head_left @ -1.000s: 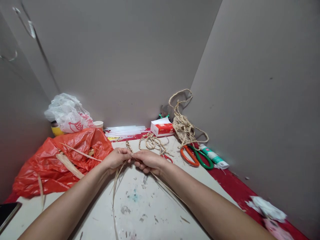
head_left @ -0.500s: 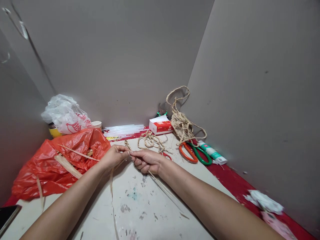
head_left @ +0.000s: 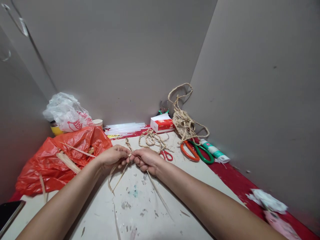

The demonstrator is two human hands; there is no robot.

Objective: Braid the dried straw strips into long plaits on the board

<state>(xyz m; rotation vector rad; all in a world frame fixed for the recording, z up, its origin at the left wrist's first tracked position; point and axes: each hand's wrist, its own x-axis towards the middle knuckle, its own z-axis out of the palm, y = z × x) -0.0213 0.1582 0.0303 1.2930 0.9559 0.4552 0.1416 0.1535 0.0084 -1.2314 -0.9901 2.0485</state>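
My left hand [head_left: 115, 156] and my right hand [head_left: 145, 160] meet fingertip to fingertip over the pale board. Both are closed in a pinch on thin, dry plant-fibre strips. A short braided end [head_left: 128, 142] rises just beyond the fingertips. Loose pale strips [head_left: 160, 196] trail below my right hand toward me, and other strips [head_left: 110, 181] hang under my left hand. Beyond my hands lies a coil of thin braided cord [head_left: 151, 138]. Small red-handled scissors [head_left: 167, 155] rest beside my right wrist. The exact grip between the fingertips is partly hidden.
A red plastic bag [head_left: 42, 166] with wide fibre strips is at left, a phone [head_left: 10, 213] nearer. At the back are clear sticks [head_left: 125, 128], a red-white box [head_left: 162, 124] and a rope bundle [head_left: 183, 123]. Large scissors with orange and green handles [head_left: 190, 152] lie right.
The view has shifted slightly. My fingers have moved a little on the strips, and the strips below my hands hang differently. More of the small red scissors shows now.
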